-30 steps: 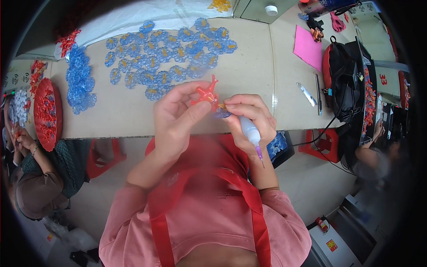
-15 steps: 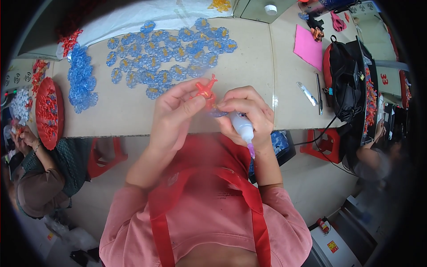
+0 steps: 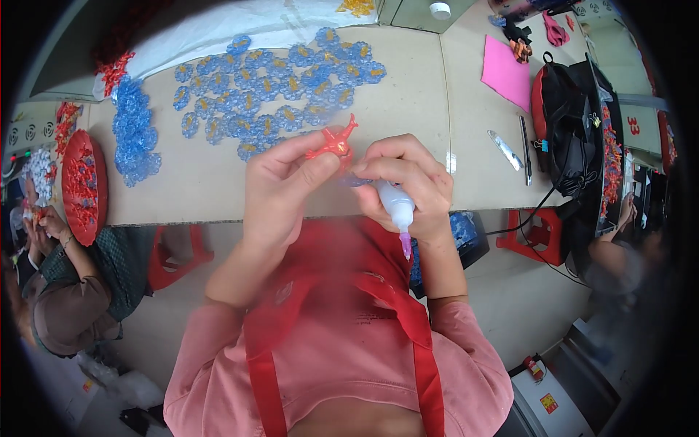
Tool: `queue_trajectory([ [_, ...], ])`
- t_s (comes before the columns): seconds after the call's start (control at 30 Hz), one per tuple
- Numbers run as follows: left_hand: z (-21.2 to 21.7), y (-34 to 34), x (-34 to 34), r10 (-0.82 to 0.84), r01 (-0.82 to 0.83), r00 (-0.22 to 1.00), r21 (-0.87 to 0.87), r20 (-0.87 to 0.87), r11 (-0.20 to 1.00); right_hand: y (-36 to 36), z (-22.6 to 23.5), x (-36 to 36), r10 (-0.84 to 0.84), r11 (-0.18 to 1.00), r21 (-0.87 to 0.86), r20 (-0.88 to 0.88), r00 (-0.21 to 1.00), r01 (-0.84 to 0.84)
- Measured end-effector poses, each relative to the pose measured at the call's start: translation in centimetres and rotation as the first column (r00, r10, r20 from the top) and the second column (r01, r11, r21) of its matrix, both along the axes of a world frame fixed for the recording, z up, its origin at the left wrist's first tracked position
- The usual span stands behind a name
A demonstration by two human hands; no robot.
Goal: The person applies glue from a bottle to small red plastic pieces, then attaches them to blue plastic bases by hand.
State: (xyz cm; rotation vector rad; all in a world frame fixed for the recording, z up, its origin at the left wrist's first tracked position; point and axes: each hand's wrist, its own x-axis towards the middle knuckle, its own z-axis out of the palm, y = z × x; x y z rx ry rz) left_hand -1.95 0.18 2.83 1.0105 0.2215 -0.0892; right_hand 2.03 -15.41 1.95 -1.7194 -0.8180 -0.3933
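Two hands at work, head view. Left hand [image 3: 280, 182] pinches a small red plastic flower piece [image 3: 333, 143] above the near table [image 3: 422, 109] edge. Right hand [image 3: 408, 186] is closed around a white glue bottle [image 3: 395, 205], its pink nozzle pointing down toward the person's chest. Blue flower pieces [image 3: 280, 95] are spread far left on the table; a red tray [image 3: 76, 186] sits far left. Risk: the downturned nozzle may drip glue onto the pink shirt [image 3: 342, 349]; the thin fingertip pinch may let the piece slip.

One red flower [image 3: 333, 143], one glue bottle [image 3: 397, 206], two stools [image 3: 173, 251].
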Motion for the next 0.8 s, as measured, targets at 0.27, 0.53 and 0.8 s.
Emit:
queue_trajectory([
  [0.27, 0.01, -0.58, -0.41, 0.113, -0.119, 0.992, 0.138, 0.054, 0.983, -0.04, -0.34, 0.46, 0.025, 1.000, -0.001, 0.028, 0.999, -0.025],
  [0.53, -0.32, -0.73, -0.31, 0.102, -0.105, 0.994, 0.167, 0.023, 0.980, -0.07, -0.48, 0.64, 0.026, 0.999, -0.022, 0.039, 0.999, -0.025],
  [0.8, -0.39, -0.53, -0.25, 0.072, -0.073, 0.997, 0.183, 0.015, 0.980, -0.10, -0.42, 0.35, 0.005, 0.999, -0.045, 0.049, 0.999, -0.003],
])
